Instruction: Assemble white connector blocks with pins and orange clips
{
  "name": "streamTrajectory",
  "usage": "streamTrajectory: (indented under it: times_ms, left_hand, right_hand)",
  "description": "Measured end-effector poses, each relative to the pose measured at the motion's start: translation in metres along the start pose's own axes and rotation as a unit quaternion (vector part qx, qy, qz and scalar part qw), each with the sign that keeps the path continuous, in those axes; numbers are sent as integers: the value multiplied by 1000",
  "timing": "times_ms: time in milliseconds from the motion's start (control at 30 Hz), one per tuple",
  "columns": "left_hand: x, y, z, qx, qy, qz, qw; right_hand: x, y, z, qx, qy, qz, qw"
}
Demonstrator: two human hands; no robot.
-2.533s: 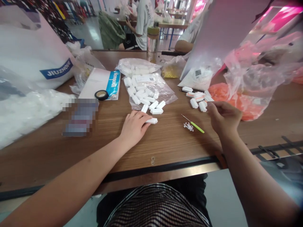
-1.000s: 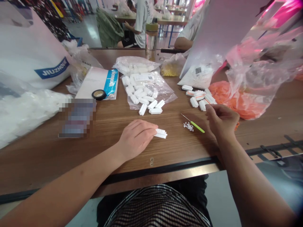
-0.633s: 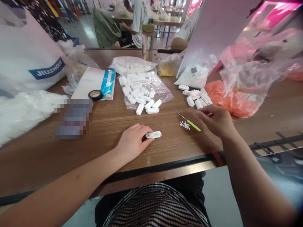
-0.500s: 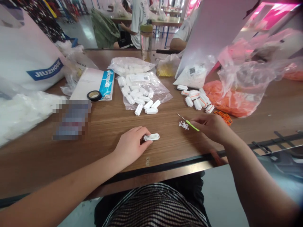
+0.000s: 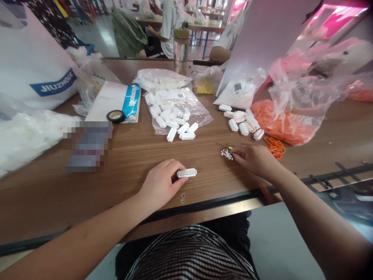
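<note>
My left hand [image 5: 163, 179] is closed around one end of a white connector housing [image 5: 187, 172], whose rows of small holes face up toward me. Held in my right hand [image 5: 253, 157] is a thin metal pick with a green handle [image 5: 230, 147]; most of the handle is hidden by the fingers. Just under the fingertips lies a little heap of tiny white pins [image 5: 226, 154] on the wooden table. Behind it are several white housings [image 5: 244, 128], some with orange strips. More white housings [image 5: 171, 134] lie in front of and inside a clear plastic bag [image 5: 201, 112].
Orange clips [image 5: 275, 147] lie beside a clear bag of orange parts [image 5: 291, 124]. At the left are a roll of black tape [image 5: 115, 116] on a booklet [image 5: 101, 99] and a blurred-out object [image 5: 87, 147]. A bottle [image 5: 181, 50] stands at the back. Other people sit beyond the table.
My right hand has moved slightly left and turned, so the green handle is now mostly covered by the fingers. My left hand keeps the connector housing in nearly the same place.
</note>
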State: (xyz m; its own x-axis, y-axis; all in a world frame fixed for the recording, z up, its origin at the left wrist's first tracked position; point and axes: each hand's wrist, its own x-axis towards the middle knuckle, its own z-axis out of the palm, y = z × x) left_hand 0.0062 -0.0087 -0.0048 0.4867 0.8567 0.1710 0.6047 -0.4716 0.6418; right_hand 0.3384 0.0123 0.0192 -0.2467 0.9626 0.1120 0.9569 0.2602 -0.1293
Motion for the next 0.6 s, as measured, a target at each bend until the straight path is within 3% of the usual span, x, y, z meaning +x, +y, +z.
streamTrajectory:
  times_ms: [200, 400, 600]
  left_hand:
    - [4, 3, 0, 4, -7, -2, 1000]
    - [6, 7, -2, 13, -14, -1, 1000]
    - [3, 6, -4, 14, -28, -3, 999]
  right_hand:
    - [-12, 16, -4, 14, -20, -66, 998]
    - [-20, 7, -3, 45, 3, 43, 998]
    - [-19, 9, 2, 52, 0, 76, 996]
